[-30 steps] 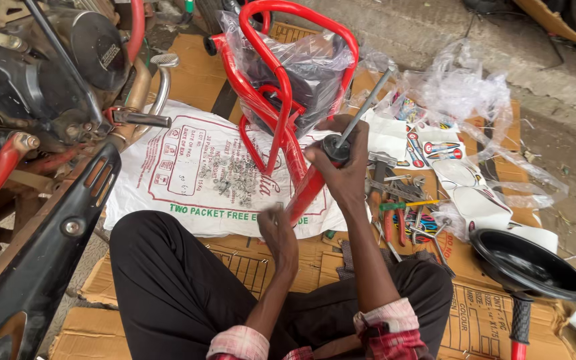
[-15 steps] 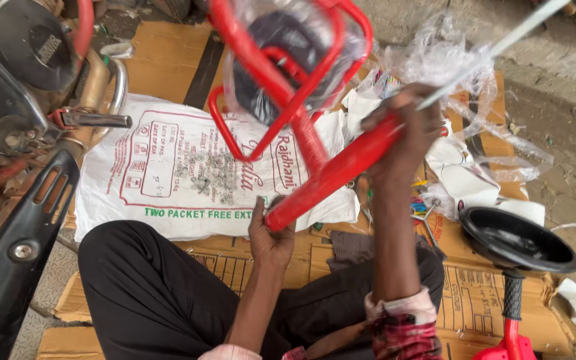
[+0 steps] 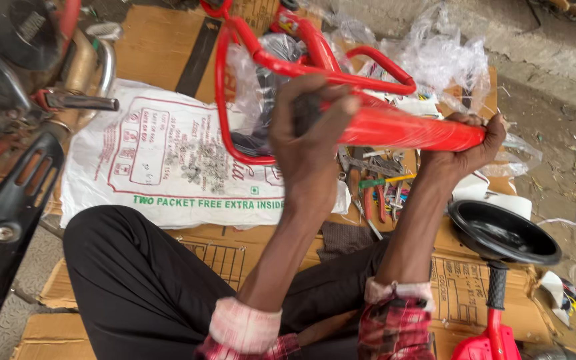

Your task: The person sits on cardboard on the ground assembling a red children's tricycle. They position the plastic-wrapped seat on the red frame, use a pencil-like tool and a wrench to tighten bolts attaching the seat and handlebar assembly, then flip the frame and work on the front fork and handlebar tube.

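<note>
Red frame (image 3: pixel 395 127) sits at centre, gripped by both our hands: left hand (image 3: pixel 311 123) clamped round the tube's middle, right hand (image 3: pixel 465 150) closed on its end at 3 o'clock. White sack (image 3: pixel 161 160) lies at 9 o'clock, black bowl (image 3: pixel 501 233) at 4 o'clock.

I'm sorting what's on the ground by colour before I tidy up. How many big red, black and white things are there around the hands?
Red: 2, the tube frame gripped by the left hand and right hand, and the toy part
Black: 1, the round dish
White: 1, the printed sack
Total: 4
</note>
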